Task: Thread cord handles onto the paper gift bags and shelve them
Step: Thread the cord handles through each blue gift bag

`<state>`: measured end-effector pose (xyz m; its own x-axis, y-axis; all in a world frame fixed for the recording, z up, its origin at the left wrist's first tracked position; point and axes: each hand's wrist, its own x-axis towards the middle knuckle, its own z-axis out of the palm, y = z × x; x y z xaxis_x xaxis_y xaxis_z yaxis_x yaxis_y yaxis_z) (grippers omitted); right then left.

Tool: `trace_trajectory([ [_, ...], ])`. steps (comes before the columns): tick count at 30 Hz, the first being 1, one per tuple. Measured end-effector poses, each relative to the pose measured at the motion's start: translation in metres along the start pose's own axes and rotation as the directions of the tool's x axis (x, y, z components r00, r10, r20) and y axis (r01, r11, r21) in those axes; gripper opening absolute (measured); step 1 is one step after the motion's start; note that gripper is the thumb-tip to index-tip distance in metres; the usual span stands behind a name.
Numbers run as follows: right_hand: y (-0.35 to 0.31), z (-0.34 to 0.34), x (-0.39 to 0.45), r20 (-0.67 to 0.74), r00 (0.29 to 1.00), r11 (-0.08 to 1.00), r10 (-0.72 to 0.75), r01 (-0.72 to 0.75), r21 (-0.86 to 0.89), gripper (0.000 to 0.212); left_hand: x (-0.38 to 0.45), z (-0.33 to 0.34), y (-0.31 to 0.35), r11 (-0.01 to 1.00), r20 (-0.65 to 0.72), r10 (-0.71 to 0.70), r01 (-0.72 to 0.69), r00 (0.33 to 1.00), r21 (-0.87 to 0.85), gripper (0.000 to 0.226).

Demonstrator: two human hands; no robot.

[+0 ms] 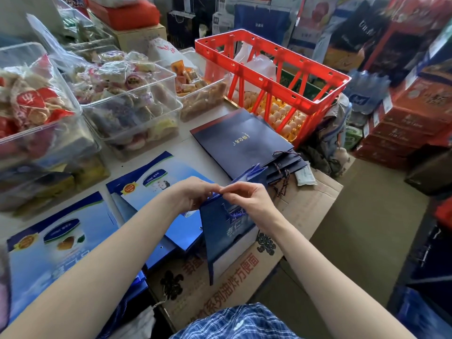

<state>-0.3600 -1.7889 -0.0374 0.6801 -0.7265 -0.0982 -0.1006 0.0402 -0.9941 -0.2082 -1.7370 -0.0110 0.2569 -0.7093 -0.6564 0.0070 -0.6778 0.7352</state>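
Both hands (220, 195) pinch the blue bag's (225, 231) top edge; cord hidden.

Both hands meet at the top edge of a dark blue paper gift bag (225, 231) that stands upright over a cardboard box (247, 272). The left hand (195, 194) and right hand (247, 199) pinch that edge with fingertips touching. Just beyond lies a stack of navy bags (242, 140) with twisted cord handles (281, 177) hanging off its near end. Flat light-blue bags (58, 245) lie to the left, clear snack bins (132, 104) farther left, and a red crate (271, 77) holding eggs stands far right.
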Motion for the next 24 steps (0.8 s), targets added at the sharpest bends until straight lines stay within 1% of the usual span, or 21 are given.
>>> trace_trajectory([
  [2, 0.003, -0.004, 0.001, -0.055, 0.998, 0.999, 0.034, -0.036, -0.023, 0.014, 0.002, 0.001, -0.005, 0.996, -0.011, 0.087, -0.087, 0.996, 0.015, 0.012],
  [3, 0.006, -0.005, 0.002, -0.077, 0.996, 0.998, 0.053, -0.056, -0.040, 0.018, 0.003, 0.001, -0.008, 0.986, -0.033, 0.152, -0.149, 0.988, 0.075, 0.009],
  [4, 0.008, -0.005, 0.004, -0.091, 0.994, 0.996, 0.056, -0.063, -0.070, 0.023, 0.005, 0.002, -0.011, 0.961, -0.073, 0.226, -0.210, 0.971, 0.180, 0.010],
  [6, 0.010, -0.002, 0.008, -0.121, 0.993, 0.979, 0.005, -0.030, -0.201, 0.027, 0.007, 0.004, -0.016, 0.849, -0.166, 0.394, -0.289, 0.904, 0.443, 0.011],
  [7, 0.010, 0.001, 0.011, -0.131, 0.991, 0.961, -0.038, 0.000, -0.276, 0.025, 0.006, 0.005, -0.017, 0.794, -0.189, 0.460, -0.307, 0.867, 0.524, 0.011],
  [8, 0.009, 0.004, 0.013, -0.132, 0.988, 0.944, -0.078, 0.031, -0.328, 0.019, 0.005, 0.006, -0.018, 0.763, -0.197, 0.500, -0.322, 0.843, 0.560, 0.012],
  [10, 0.004, 0.008, 0.016, -0.131, 0.983, 0.928, -0.128, 0.073, -0.364, 0.009, 0.004, 0.005, -0.020, 0.723, -0.189, 0.563, -0.369, 0.804, 0.584, 0.013],
  [12, 0.004, 0.012, 0.018, -0.139, 0.980, 0.928, -0.141, 0.082, -0.362, 0.010, 0.005, 0.003, -0.023, 0.691, -0.175, 0.619, -0.426, 0.765, 0.585, 0.013],
  [14, 0.006, 0.014, 0.019, -0.168, 0.981, 0.953, -0.097, 0.043, -0.301, 0.016, 0.005, 0.002, -0.025, 0.671, -0.164, 0.656, -0.470, 0.736, 0.574, 0.014],
  [17, 0.010, 0.016, 0.018, -0.230, 0.973, 0.987, -0.021, -0.016, -0.157, 0.022, 0.007, 0.000, -0.027, 0.661, -0.148, 0.672, -0.497, 0.726, 0.562, 0.014],
  [19, 0.010, 0.016, 0.017, -0.246, 0.969, 0.994, 0.004, -0.031, -0.107, 0.021, 0.007, -0.001, -0.028, 0.647, -0.118, 0.684, -0.524, 0.720, 0.553, 0.012],
  [22, 0.010, 0.016, 0.018, -0.225, 0.974, 0.991, 0.038, -0.066, -0.120, 0.013, 0.008, -0.005, -0.028, 0.620, -0.066, 0.710, -0.578, 0.701, 0.531, 0.007],
  [24, 0.009, 0.015, 0.019, -0.200, 0.979, 0.980, 0.035, -0.072, -0.183, 0.014, 0.008, -0.006, -0.027, 0.603, -0.040, 0.723, -0.602, 0.689, 0.523, 0.005],
])
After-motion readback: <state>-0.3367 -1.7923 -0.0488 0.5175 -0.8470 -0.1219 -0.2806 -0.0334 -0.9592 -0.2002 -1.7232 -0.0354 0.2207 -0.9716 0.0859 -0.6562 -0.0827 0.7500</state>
